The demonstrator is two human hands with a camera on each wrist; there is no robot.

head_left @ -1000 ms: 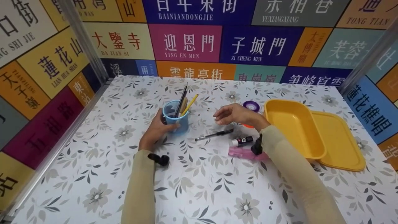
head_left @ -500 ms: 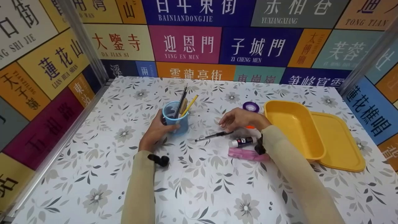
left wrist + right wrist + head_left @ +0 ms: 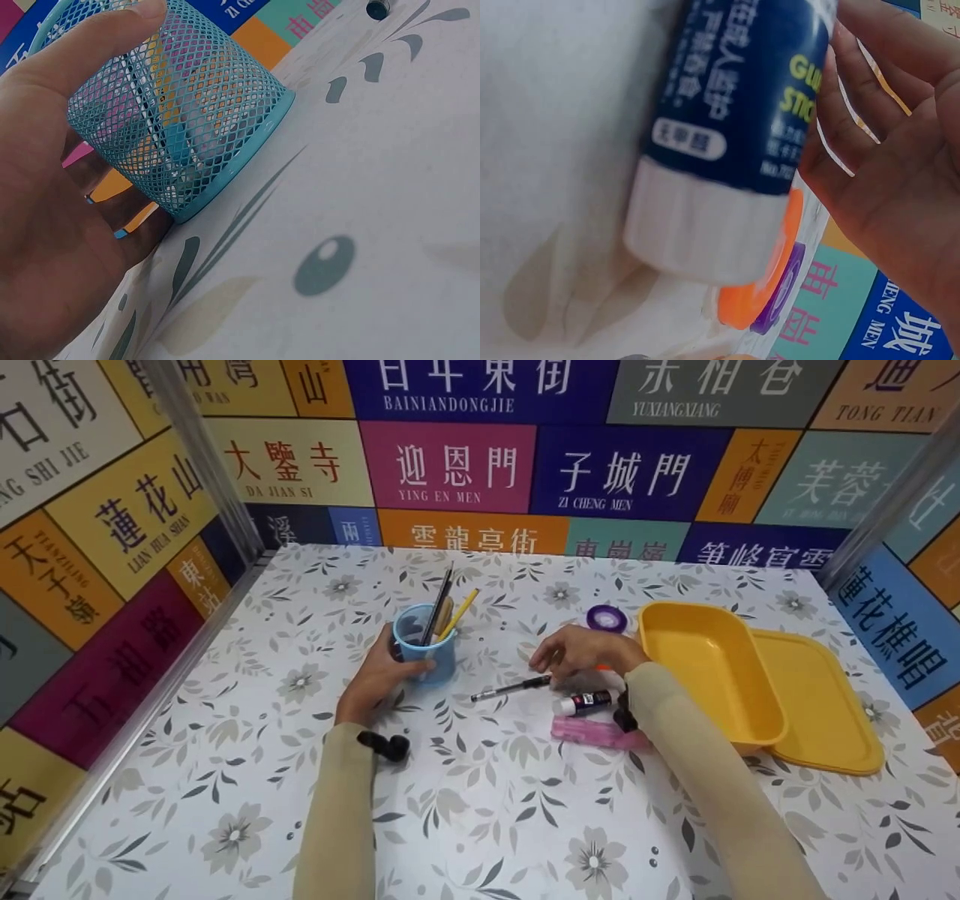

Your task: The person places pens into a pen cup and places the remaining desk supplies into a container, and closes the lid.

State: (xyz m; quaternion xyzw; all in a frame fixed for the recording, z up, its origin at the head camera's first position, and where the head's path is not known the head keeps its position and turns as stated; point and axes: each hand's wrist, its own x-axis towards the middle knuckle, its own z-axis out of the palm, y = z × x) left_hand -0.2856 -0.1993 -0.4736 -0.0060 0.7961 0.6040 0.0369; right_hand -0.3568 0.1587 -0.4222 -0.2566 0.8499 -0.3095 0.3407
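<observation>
My left hand (image 3: 380, 675) grips a light blue mesh pencil cup (image 3: 429, 664), thumb on the near side, fingers round the far side. Inside it stand a black pencil (image 3: 439, 604), a yellow pencil (image 3: 459, 615) and a tan item (image 3: 445, 613). My right hand (image 3: 581, 651) hovers over the capped end of a black pen (image 3: 510, 688) lying on the table, with loosely bent fingers; the index fingertip looks apart from the pen. Close below that hand is a glue stick (image 3: 585, 703), which hides the right fingertips in the right wrist view.
A pink translucent item (image 3: 596, 731) lies under the right wrist. Behind the right hand are a purple tape roll (image 3: 607, 619) and an orange piece (image 3: 757, 289). At right, a yellow box (image 3: 709, 660) stands by its yellow lid (image 3: 825, 705). Printed panels wall the table (image 3: 450, 810).
My right hand has come down and slightly right to the pen's capped end, now partly covering it. The left hand and the cup have stayed in place.
</observation>
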